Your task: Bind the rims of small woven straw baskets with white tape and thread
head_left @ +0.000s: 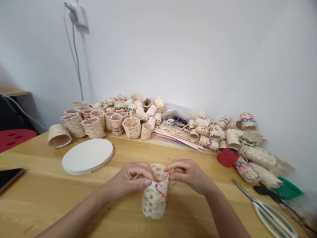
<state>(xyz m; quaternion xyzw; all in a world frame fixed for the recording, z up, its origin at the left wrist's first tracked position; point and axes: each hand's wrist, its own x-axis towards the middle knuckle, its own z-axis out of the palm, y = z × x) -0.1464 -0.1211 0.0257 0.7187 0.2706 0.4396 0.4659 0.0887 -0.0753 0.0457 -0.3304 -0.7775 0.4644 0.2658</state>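
A white wall [173, 49] stands behind your light wooden table [44, 205], with a wall socket [76, 15] and its hanging cord [77, 56] at the upper left of the frame. Your pale woven basket [155, 198] is held upright at the lower centre of the frame, clear of the tabletop as far as you can tell. Your left hand [130, 180] is curled closed on the near left of its rim, with the thumb and fingers pinching the weave. Your right hand [188, 175] is partly closed, its fingertips [166, 168] pinching the right of the rim. A red thread [160, 191] runs down the basket's outer wall, and a thin strand trails off to the right.

Beyond your hands lie a round white board [87, 156] and a heap of woven baskets [131, 115] along the wall, with colored strips [178, 142] in front. Scissors [269, 211] sit at the lower right, and a dark phone [8, 178] lies at the left edge.
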